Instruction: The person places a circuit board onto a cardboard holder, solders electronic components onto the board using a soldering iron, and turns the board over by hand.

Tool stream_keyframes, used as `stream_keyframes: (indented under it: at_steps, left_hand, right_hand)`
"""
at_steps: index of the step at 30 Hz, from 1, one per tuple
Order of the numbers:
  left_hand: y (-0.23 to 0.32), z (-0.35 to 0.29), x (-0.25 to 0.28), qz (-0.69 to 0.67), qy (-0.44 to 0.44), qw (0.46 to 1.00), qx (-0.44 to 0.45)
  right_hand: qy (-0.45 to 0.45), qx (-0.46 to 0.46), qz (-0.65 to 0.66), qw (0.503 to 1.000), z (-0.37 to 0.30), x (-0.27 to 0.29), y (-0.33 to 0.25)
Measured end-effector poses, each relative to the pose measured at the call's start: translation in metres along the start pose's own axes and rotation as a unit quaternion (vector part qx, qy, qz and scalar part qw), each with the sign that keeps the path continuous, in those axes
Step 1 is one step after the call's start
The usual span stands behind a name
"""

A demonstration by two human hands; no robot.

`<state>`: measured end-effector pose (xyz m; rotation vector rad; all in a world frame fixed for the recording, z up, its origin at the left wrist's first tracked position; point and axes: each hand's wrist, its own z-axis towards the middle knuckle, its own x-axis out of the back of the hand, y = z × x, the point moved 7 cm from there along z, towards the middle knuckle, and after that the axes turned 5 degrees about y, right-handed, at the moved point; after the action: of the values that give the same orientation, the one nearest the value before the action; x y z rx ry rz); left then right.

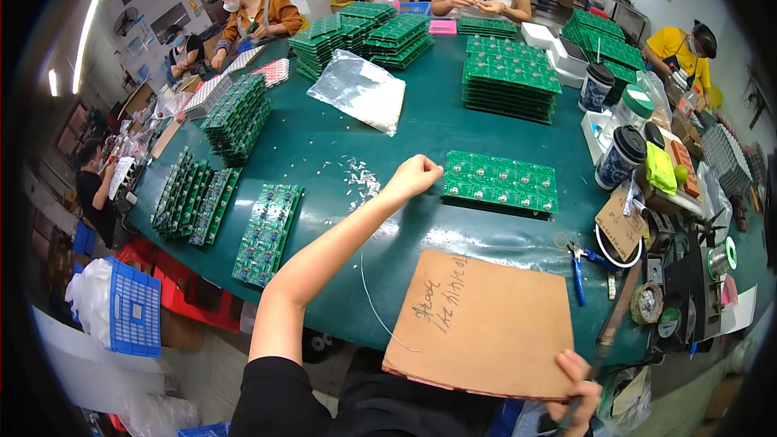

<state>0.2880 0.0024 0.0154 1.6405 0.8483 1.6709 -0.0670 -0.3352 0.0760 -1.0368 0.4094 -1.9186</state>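
Note:
My left hand point(417, 176) is closed in a pinch beside the left edge of a green circuit board point(502, 182) with rows of round silver parts. Whatever its fingertips hold, if anything, is hidden. At the lower right, my right hand point(576, 388) is closed around a dark, slim tool point(600, 352), smeared by motion, its kind unclear. That hand is next to the corner of a brown cardboard sheet point(486, 324) with handwriting on it. A thin pale strand point(368, 295) curves onto the cardboard. Small white pieces point(362, 182) lie scattered left of my left hand.
Stacked circuit boards point(510, 77) stand at the back, with more boards point(267, 235) at the left. A clear plastic bag point(358, 91) lies mid-table. On the right are blue-handled pliers point(579, 275), patterned cups point(621, 158) and a solder spool point(722, 259). Several people work around.

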Motion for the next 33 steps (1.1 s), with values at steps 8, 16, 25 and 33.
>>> stream_keyframes:
  at_steps: [8,16,25,33]
  left_hand:
    - [-0.027,0.012,-0.028,-0.03,-0.13,0.986,0.105]
    - [-0.005,0.005,-0.023,-0.213,-0.097,0.958,0.164]
    - [-0.002,-0.012,-0.014,-0.391,-0.11,0.893,0.194]
    - [-0.011,-0.092,0.021,-0.415,-0.072,0.887,0.189]
  right_hand:
    - [0.235,-0.071,0.141,0.959,0.021,0.026,0.02]
    - [0.22,-0.088,0.104,0.966,0.019,0.027,0.028]
    - [0.185,-0.158,0.171,0.955,0.016,0.003,0.065]
    - [0.276,-0.118,0.178,0.937,0.083,0.045,-0.009]
